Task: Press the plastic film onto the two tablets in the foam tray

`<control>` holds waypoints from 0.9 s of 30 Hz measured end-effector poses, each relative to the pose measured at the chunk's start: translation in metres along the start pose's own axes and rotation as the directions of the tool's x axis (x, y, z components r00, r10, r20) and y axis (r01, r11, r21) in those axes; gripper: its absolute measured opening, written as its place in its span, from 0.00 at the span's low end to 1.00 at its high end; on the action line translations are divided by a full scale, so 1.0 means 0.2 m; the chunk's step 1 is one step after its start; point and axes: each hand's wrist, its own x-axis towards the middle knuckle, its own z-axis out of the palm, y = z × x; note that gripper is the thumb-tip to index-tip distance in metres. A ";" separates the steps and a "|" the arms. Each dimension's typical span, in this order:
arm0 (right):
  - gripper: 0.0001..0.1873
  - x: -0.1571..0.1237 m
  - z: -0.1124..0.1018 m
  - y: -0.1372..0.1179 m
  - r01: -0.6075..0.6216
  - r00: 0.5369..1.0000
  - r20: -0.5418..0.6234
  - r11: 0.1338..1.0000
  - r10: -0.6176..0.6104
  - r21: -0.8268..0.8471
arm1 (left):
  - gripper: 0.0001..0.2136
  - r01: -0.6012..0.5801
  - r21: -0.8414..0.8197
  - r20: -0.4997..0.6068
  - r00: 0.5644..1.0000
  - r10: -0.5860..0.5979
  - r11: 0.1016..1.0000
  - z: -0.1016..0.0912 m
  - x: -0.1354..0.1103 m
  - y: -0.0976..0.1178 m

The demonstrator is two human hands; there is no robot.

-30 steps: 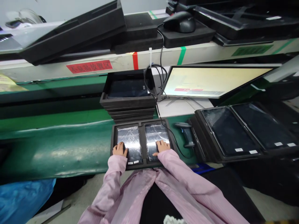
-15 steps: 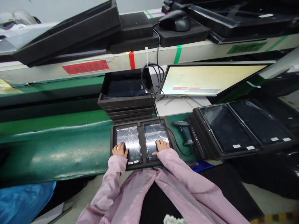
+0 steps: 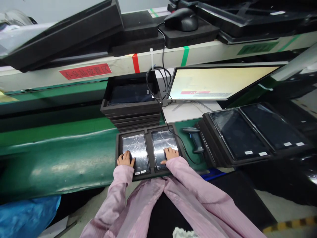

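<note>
A black foam tray point(image 3: 150, 155) lies at the bench's front edge, with two film-covered tablet screens set side by side in it. On the left edge of the left tablet screen point(image 3: 138, 150) rests my left hand point(image 3: 125, 159), fingers apart. My right hand point(image 3: 170, 154) lies on the right tablet screen point(image 3: 159, 140), its fingers spread over the lower right part and the thumb pointing left. Neither hand is closed around anything. A black cable runs over the tray's upper right corner.
Right of the tray lies a barcode scanner point(image 3: 195, 140), then a tray stack holding two more screens point(image 3: 237, 132). Behind stand stacked foam trays point(image 3: 131, 110) and a lit monitor point(image 3: 218, 82). Overhead, a shelf point(image 3: 146, 61) carries a mouse point(image 3: 183, 20) and black trays.
The view has shifted slightly, so everything sits a little further left. Both hands stay in place on the two screens.
</note>
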 end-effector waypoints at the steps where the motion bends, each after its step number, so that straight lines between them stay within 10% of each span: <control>1: 0.37 0.00 0.00 0.00 0.001 1.000 0.001 1.000 -0.001 0.001 | 0.26 -0.005 -0.001 -0.007 1.000 0.005 1.000 0.00 -0.01 0.02; 8: 0.36 -0.01 -0.01 0.00 0.011 1.000 0.000 1.000 -0.011 0.004 | 0.24 -0.227 -0.040 0.085 0.970 0.230 0.973 0.08 -0.19 0.19; 14: 0.36 -0.01 -0.02 0.00 0.002 1.000 0.019 1.000 -0.002 0.008 | 0.21 -0.043 -0.048 -0.001 0.999 0.043 0.998 -0.01 -0.08 0.07; 22: 0.35 -0.01 -0.02 0.00 0.011 1.000 -0.001 1.000 -0.011 0.014 | 0.23 -0.228 -0.053 0.085 0.969 0.232 0.972 0.08 -0.17 0.19; 27: 0.35 -0.02 -0.04 -0.01 0.007 1.000 0.014 1.000 -0.007 0.003 | 0.22 -0.069 -0.030 0.044 0.997 0.070 0.997 0.03 -0.07 0.04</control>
